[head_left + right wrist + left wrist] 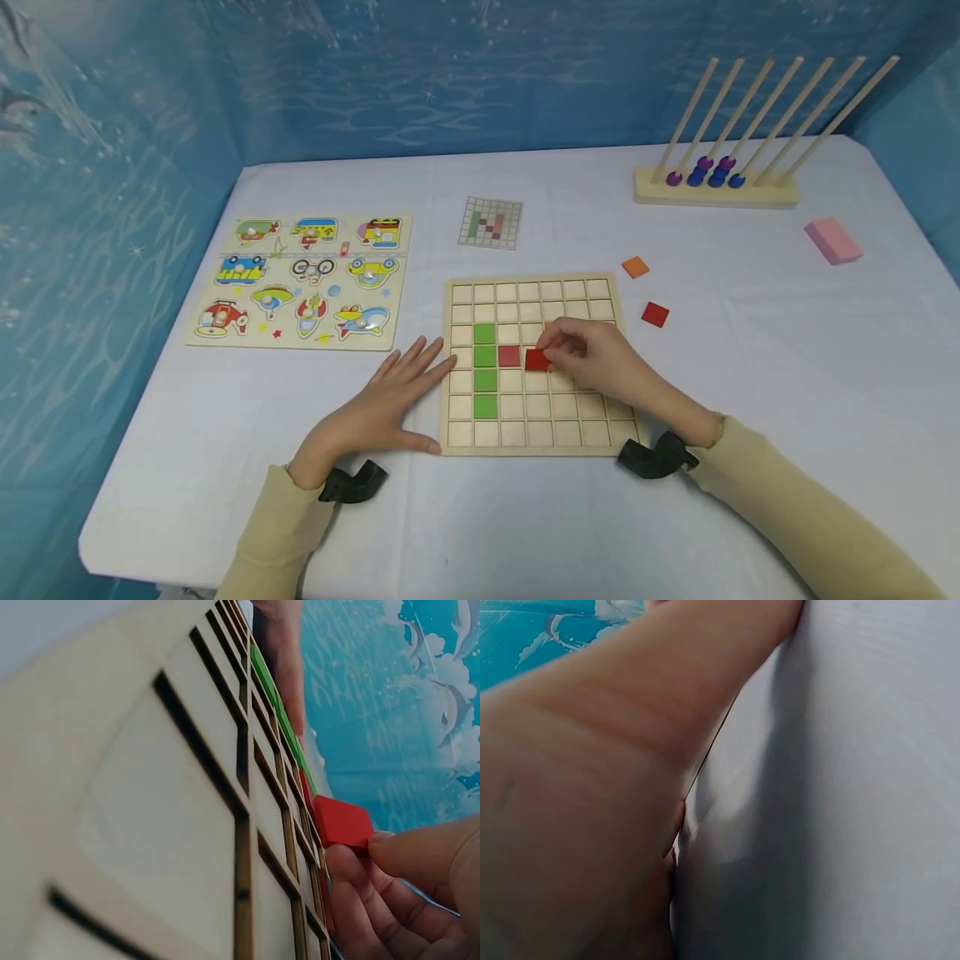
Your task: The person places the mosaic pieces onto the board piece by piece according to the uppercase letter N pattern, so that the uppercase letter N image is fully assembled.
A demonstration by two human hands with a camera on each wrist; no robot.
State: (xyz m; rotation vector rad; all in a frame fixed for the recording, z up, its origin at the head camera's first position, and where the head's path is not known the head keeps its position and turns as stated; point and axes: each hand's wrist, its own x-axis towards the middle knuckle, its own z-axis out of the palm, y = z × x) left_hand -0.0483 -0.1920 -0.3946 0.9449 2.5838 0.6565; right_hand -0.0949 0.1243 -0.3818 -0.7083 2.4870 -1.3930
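A wooden grid board (457, 433) lies on the table with a column of green tiles (485, 380) and one red tile (509, 356) set in its squares. My right hand (596, 354) pinches another red tile (536, 360) between thumb and fingers, just right of the set one. The right wrist view shows this held red tile (343, 822) tilted above the grid. My left hand (386, 404) lies flat with fingers spread, its index fingertip and thumb at the board's left edge. In the left wrist view, mostly the left wrist and palm side (592, 787) show. The right hand hides part of the board.
An orange tile (635, 267) and a red tile (656, 314) lie right of the board. A printed pattern card (490, 223) sits behind it. A vehicle peg puzzle (300, 287) is at left, a beaded rod stand (716, 193) at back right, with a pink block (834, 241) nearby.
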